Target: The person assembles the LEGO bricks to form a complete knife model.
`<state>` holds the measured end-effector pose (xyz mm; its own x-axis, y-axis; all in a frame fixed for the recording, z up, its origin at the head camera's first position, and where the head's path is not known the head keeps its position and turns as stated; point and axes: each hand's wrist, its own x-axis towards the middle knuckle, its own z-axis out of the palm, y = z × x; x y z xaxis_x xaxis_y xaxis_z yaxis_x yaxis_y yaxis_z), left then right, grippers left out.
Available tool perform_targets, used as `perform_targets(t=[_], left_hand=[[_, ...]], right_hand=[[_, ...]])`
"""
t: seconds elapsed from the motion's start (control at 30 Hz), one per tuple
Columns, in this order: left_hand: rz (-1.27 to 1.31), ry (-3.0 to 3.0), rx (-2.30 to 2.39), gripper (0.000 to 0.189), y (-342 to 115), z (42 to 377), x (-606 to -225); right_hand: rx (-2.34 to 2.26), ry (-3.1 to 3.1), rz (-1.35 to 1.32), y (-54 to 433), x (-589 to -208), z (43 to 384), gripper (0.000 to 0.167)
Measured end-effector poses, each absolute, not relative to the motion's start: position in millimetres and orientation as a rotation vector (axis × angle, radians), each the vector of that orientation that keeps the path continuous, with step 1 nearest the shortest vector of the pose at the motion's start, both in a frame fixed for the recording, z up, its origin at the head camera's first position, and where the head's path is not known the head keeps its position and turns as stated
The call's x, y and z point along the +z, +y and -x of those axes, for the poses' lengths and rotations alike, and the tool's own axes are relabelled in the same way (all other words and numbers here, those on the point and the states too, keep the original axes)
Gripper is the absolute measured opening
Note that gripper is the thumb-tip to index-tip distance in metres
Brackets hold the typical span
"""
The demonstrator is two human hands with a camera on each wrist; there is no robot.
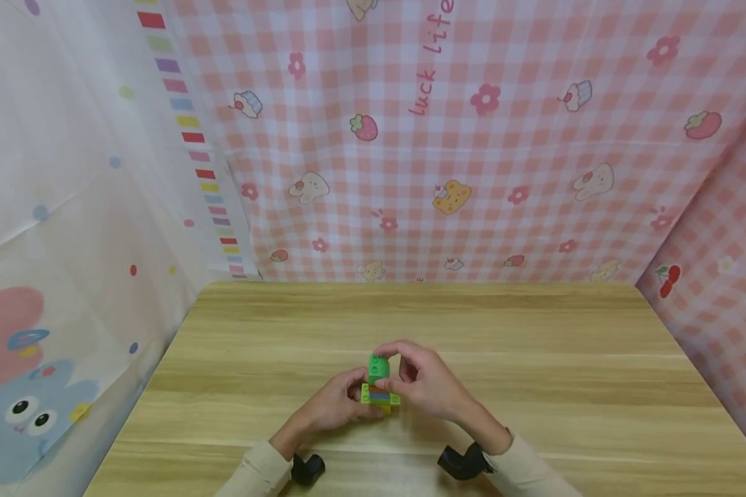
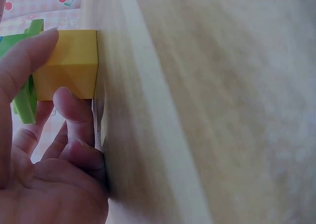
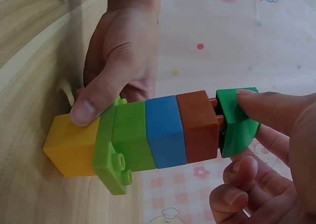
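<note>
A small tower of toy building bricks stands on the wooden table. From the bottom up, the right wrist view shows a yellow brick (image 3: 71, 147), a wider light green plate (image 3: 105, 157), a light green brick (image 3: 132, 135), a blue brick (image 3: 166, 132) and a brown brick (image 3: 200, 127). My left hand (image 1: 337, 402) grips the yellow brick (image 2: 69, 63) low down, with its thumb on one side and fingers on the other. Between thumb and fingers, my right hand (image 1: 427, 378) pinches a rounded green brick (image 3: 237, 120). That brick sits slightly tilted over the brown one, whose studs show in the gap.
Wooden table (image 1: 534, 359) spreads around both hands. Behind it hangs a pink checked cloth (image 1: 398, 159), with a white patterned cloth (image 1: 87, 228) at the left and a cherry-printed one (image 1: 721, 290) at the right. Black devices (image 1: 463, 462) are worn at the wrists.
</note>
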<state>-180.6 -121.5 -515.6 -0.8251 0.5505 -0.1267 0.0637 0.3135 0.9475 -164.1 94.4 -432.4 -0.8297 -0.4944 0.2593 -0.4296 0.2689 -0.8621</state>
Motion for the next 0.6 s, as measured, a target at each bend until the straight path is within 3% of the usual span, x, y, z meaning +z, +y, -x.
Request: perform_targets(t=[0.6], left_hand=[[-0.541,2.17,1.503,0.043,-121,180,-516]], right_hand=[[-1.639,2.488,0.96,93,-416,153,0.035]])
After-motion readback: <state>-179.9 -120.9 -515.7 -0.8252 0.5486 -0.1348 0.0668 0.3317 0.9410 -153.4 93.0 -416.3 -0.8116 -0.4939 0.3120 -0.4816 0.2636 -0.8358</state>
